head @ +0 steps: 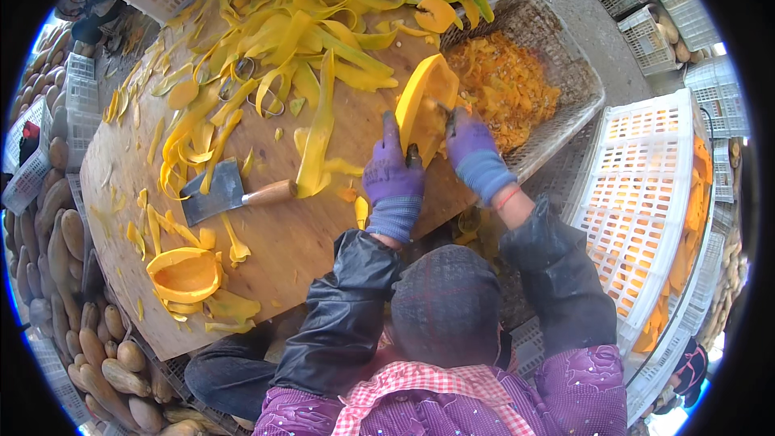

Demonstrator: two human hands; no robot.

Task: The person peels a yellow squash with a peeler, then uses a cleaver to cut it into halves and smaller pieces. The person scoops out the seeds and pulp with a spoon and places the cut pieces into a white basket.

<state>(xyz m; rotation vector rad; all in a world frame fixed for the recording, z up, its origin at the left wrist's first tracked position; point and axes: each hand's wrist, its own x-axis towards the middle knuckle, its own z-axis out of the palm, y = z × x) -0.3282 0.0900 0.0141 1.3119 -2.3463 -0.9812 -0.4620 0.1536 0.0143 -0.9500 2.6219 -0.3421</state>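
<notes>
My left hand (395, 172), in a purple knit glove with a blue cuff, steadies a peeled squash half (418, 97) at the right edge of the wooden board (290, 236). The half is tilted, its hollow turned to the right. My right hand (475, 140), gloved alike, is at that hollow, its fingers closed around a small tool (445, 107) mostly hidden by hand and squash. Just beyond it, a crate (578, 72) holds orange squash pulp and seeds (505, 94). Left of my hands lies a cleaver (215, 192) with a wooden handle.
Long peel strips (315, 30) heap over the board's far side. Another hollow squash half (184, 275) rests near its front left. A white crate (636, 206) with orange squash pieces stands at right. Whole squashes (103, 351) are piled at left. A capped head (447, 306) shows below.
</notes>
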